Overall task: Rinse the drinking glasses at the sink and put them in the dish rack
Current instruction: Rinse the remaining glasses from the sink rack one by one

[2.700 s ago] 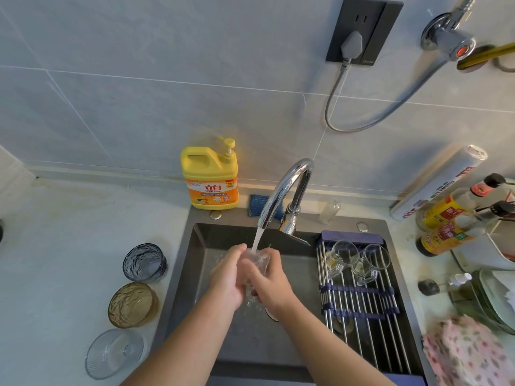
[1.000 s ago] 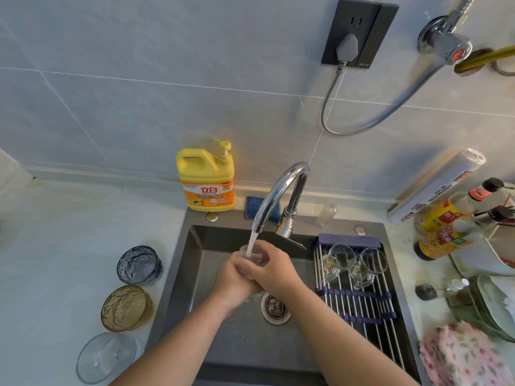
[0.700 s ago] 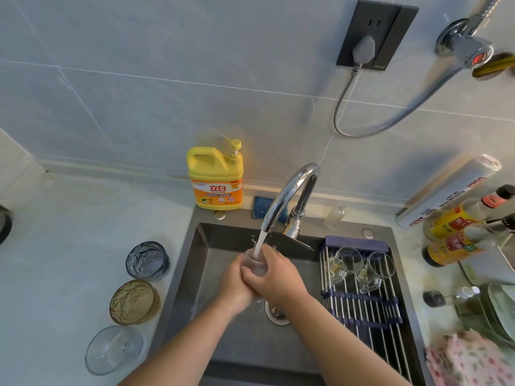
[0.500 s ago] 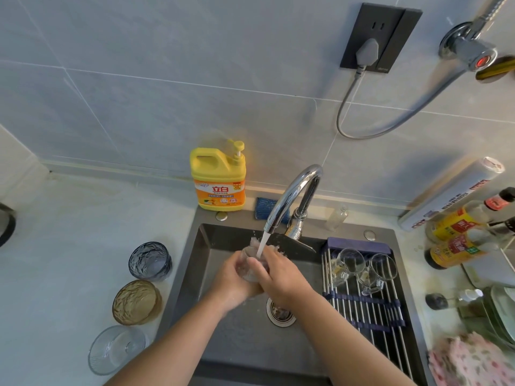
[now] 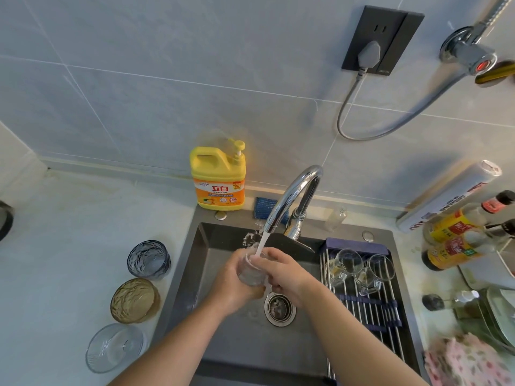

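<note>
Over the dark sink (image 5: 211, 246) I hold a clear drinking glass (image 5: 250, 271) under the running tap (image 5: 292, 201). My left hand (image 5: 231, 285) wraps its left side and base; my right hand (image 5: 284, 274) grips its right side, fingers at the rim. Water streams into the glass and splashes behind it. Two clear handled glasses (image 5: 359, 268) lie on the roll-up dish rack (image 5: 370, 307) across the sink's right part. On the counter to the left stand a blue glass (image 5: 149, 259), an amber glass (image 5: 135, 300) and a clear glass (image 5: 115, 348).
A yellow detergent bottle (image 5: 218, 179) and a blue sponge (image 5: 267, 207) sit behind the sink. Sauce bottles (image 5: 459, 240), a foil roll (image 5: 448, 196), stacked plates (image 5: 501, 310) and a pink cloth (image 5: 471, 363) crowd the right counter. The drain (image 5: 280, 307) lies below my hands.
Both hands have stayed on the glass under the stream, turning and tilting it slightly. My right hand shifted from over the top to the side. The view moved a little.
</note>
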